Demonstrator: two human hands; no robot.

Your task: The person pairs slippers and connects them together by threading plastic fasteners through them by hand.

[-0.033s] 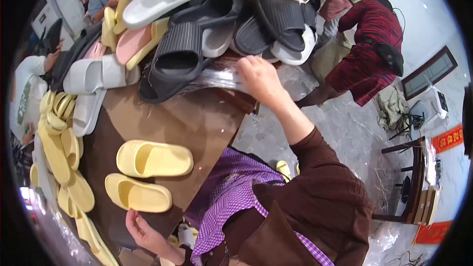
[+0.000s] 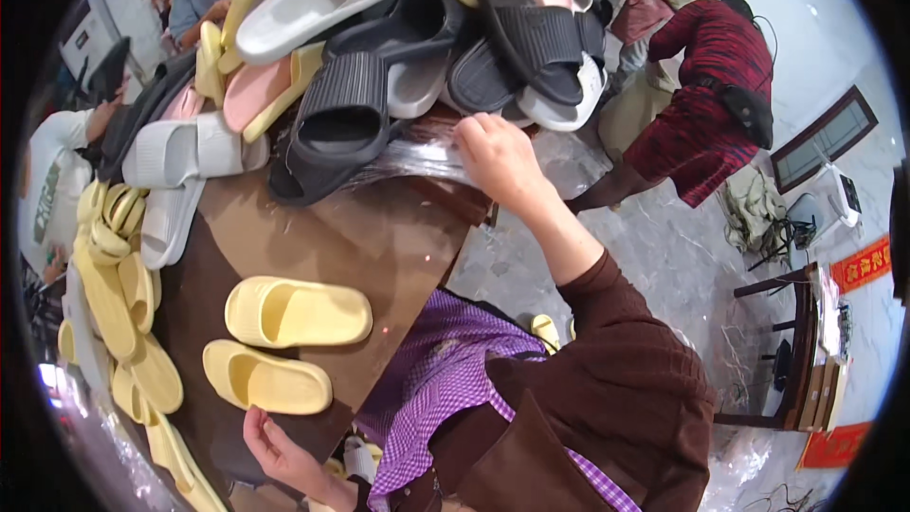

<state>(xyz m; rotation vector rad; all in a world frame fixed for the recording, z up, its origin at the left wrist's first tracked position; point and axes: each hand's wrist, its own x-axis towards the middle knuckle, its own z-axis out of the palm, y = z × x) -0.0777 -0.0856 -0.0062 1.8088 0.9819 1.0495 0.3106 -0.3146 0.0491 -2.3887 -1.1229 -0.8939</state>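
Observation:
Two pale yellow slippers lie side by side on the brown tabletop: the farther slipper (image 2: 327, 314) and the nearer slipper (image 2: 299, 385). My left hand (image 2: 284, 453) is at the table's near edge, palm turned up and fingers loosely bent, holding nothing. Its fingertips are at the side of the nearer slipper; whether they touch, I cannot tell. My right hand (image 2: 498, 156) reaches to the far edge of the table, with its fingers closed at the end of a stack of clear plastic bags (image 2: 422, 157). A black slipper (image 2: 336, 123) rests beside that stack and partly over it.
A heap of grey, pink, yellow and black slippers, including a light grey slipper (image 2: 322, 0), covers the far side. Yellow slippers (image 2: 114, 294) line the left edge. A person in a red and black dress (image 2: 711, 85) bends over beyond the table. A wooden chair (image 2: 791, 351) stands at right.

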